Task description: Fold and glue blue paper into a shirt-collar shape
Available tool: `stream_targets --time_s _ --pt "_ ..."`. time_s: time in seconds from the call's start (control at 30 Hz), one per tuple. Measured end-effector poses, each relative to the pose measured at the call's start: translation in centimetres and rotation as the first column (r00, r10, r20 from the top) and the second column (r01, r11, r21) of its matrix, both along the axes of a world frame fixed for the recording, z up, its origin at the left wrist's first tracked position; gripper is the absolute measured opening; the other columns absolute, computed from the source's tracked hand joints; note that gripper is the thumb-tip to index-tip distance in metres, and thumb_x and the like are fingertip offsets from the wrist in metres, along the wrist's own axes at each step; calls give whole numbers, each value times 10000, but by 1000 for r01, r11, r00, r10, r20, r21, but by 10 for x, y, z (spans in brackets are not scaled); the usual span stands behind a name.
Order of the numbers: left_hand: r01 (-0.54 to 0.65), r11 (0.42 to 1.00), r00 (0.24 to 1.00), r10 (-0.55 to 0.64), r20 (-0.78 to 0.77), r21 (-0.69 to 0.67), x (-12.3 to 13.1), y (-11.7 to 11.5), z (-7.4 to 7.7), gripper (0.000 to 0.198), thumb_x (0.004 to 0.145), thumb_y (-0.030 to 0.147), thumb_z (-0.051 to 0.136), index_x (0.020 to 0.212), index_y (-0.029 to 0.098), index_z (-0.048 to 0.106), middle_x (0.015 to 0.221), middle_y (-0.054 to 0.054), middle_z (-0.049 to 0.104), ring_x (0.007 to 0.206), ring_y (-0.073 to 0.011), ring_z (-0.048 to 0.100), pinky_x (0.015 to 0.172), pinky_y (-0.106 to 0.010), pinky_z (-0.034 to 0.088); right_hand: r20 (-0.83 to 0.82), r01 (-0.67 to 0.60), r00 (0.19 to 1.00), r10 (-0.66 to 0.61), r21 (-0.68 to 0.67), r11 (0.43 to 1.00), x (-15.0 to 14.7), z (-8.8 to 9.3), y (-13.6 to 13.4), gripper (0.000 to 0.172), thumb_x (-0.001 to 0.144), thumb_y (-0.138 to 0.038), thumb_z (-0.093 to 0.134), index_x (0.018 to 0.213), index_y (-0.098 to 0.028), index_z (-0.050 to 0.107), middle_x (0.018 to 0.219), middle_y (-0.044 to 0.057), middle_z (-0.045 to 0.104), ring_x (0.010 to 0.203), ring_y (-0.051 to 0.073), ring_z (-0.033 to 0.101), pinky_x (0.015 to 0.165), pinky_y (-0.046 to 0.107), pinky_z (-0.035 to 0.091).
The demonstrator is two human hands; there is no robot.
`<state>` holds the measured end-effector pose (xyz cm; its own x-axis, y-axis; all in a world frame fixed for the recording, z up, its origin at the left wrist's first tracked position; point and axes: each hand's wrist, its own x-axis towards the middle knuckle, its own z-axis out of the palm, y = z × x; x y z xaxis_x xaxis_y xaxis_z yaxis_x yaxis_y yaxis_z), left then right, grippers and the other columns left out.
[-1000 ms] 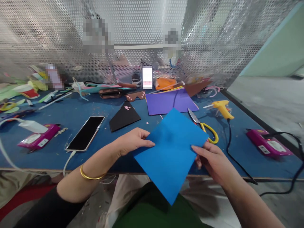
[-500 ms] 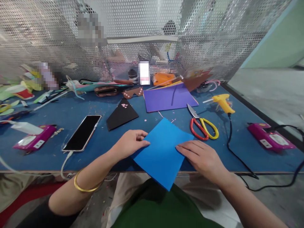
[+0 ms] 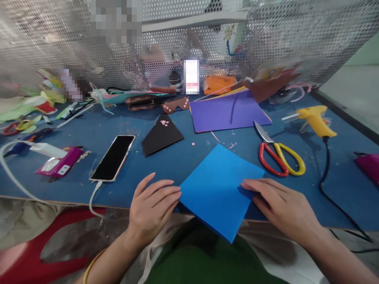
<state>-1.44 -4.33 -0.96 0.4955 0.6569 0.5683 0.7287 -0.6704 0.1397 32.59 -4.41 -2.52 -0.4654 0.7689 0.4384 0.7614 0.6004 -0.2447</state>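
Observation:
A square of blue paper [image 3: 220, 189] lies turned cornerwise at the table's front edge, its near corner sticking out over my lap. At its left corner, the stretched fingertips of my left hand [image 3: 155, 207] touch the paper, palm down. My right hand [image 3: 281, 201] grips the right side, fingertips on top and thumb hidden. Just beyond the right hand lie scissors [image 3: 278, 156] with red and yellow handles. Farther back is a stack of coloured sheets with a purple sheet [image 3: 226, 112] on top. A black card piece [image 3: 161, 138] bears small pink bits.
A phone [image 3: 114, 157] with a white cable lies left, beside a magenta power strip [image 3: 60, 161]. On the right rests a yellow glue gun [image 3: 316, 118] with a black cord. Brown paper glasses [image 3: 176, 105] and paper scraps lie toward the metal mesh [image 3: 166, 43].
My left hand has shifted from the upper left edge to the left corner, its fingers now stretched. My right hand still holds the right side. The view has tilted down.

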Motion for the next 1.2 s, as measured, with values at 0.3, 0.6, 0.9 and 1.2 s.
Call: stream_targets --time_s 0.3,0.6,0.9,1.2 --pt "9 997 1000 -10 -7 -73 2 0 -3 129 863 217 669 913 290 764 924 44 795 909 -205 721 1205 -461 227 -58 -40 998 35 -92 995 8 0 2 244 968 -251 530 1170 -262 665 1074 46 763 934 216 738 721 306 618" --pt "-24 979 994 44 96 -203 5 3 2 152 879 203 643 834 309 743 861 65 785 957 -228 695 1195 -495 194 -81 75 993 -81 -74 994 9 6 8 158 961 -310 548 1020 -281 691 951 27 765 923 242 726 758 357 605" --pt "-160 920 979 194 62 -358 10 13 4 192 930 322 605 760 273 680 865 19 722 991 -224 649 1129 -477 294 -208 193 935 -289 -386 902 0 15 14 179 927 -386 564 976 -257 679 924 48 757 802 235 730 683 355 587" --pt "-161 906 979 195 50 -392 12 16 4 174 922 317 619 764 247 604 854 1 669 957 -216 623 1089 -507 366 -130 305 895 -427 -519 798 -9 27 18 174 864 -435 611 940 -286 658 802 -7 742 762 228 702 629 344 535"
